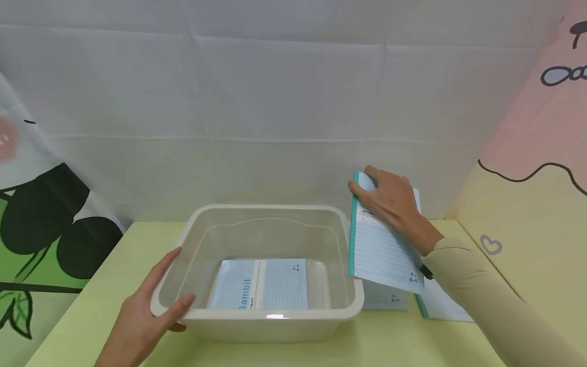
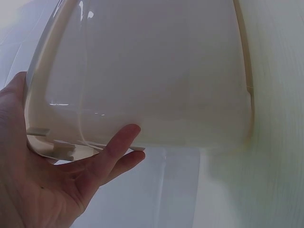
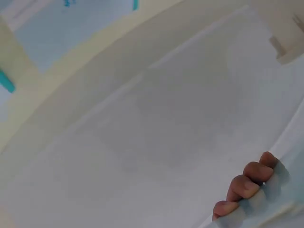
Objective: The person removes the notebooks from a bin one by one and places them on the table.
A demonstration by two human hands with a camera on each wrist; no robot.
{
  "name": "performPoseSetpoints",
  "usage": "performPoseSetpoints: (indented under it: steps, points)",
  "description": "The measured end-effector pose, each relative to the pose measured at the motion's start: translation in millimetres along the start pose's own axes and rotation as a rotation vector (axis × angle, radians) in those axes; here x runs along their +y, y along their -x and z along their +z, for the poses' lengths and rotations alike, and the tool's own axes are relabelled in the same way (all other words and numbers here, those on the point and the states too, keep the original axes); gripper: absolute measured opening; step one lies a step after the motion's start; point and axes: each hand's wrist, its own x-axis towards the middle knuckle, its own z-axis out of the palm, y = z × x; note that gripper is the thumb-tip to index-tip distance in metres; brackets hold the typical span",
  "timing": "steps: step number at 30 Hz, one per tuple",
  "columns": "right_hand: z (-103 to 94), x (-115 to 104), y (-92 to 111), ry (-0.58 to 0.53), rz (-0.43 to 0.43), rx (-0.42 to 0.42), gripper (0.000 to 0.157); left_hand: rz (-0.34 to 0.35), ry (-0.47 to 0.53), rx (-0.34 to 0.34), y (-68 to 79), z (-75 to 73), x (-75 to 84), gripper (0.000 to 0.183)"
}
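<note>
My left hand (image 1: 137, 313) grips the front left corner of a white plastic basin (image 1: 270, 316), thumb and fingers at its rim. The left wrist view shows that hand (image 2: 61, 185) against the basin's outer wall (image 2: 156, 71). Inside the basin, a light blue notebook marked "Gambit" (image 1: 284, 283) lies flat. Above the basin's right rim, my right hand (image 1: 394, 196) holds a tilted notebook with a teal spine (image 1: 385, 255) by its upper part. Its curled fingertips (image 3: 244, 186) show at the notebook's edge in the right wrist view.
Right of the basin, a notebook (image 1: 385, 302) lies on the yellow-green table (image 1: 247, 354), partly covered by the held one. Another teal-spined notebook (image 1: 442, 304) lies farther right, partly behind the right sleeve (image 1: 486, 295). A white cloth wall (image 1: 284, 92) closes off the back.
</note>
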Motion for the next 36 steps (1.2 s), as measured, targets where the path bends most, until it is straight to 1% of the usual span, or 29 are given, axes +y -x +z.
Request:
performPoseSetpoints:
  steps: [4, 8, 11, 14, 17, 21, 24, 26, 30, 33, 36]
  points:
    - [0.0, 16, 16, -0.015, 0.012, -0.008, 0.037, -0.009, -0.011, -0.006, 0.9, -0.2, 0.0, 0.084]
    - [6.0, 30, 33, 0.007, -0.013, -0.043, 0.036, -0.008, -0.014, -0.003, 1.3, -0.2, 0.3, 0.084]
    - [18.4, 39, 48, 0.029, -0.025, -0.079, 0.035, 0.001, -0.010, 0.000, 1.7, 0.7, 0.1, 0.084]
    - [35.7, 45, 64, 0.053, -0.018, -0.125, 0.033, 0.008, -0.011, 0.003, 2.2, 1.3, -0.3, 0.084]
    - [52.9, 46, 80, 0.090, -0.026, -0.162, 0.035, 0.007, -0.015, 0.006, 2.6, 1.2, -0.1, 0.085]
    - [70.8, 42, 100, 0.122, -0.041, -0.179, 0.048, 0.004, -0.018, 0.008, 3.5, 0.7, 0.6, 0.085]
    - [80.7, 38, 111, 0.127, -0.039, -0.211, 0.053, 0.006, -0.019, 0.014, 3.8, 0.8, 0.3, 0.084]
    - [85.2, 35, 118, 0.134, -0.043, -0.249, 0.050, 0.005, -0.017, 0.015, 4.0, 1.2, 0.0, 0.083]
    - [91.1, 33, 130, 0.154, -0.050, -0.307, 0.055, 0.001, -0.005, 0.007, 4.1, 2.3, -0.4, 0.083]
    - [93.4, 32, 137, 0.159, -0.054, -0.335, 0.057, 0.009, 0.000, 0.011, 3.9, 2.1, 0.0, 0.083]
    - [95.2, 32, 139, 0.153, -0.065, -0.347, 0.051, 0.019, 0.002, 0.019, 4.0, 1.5, -0.3, 0.083]
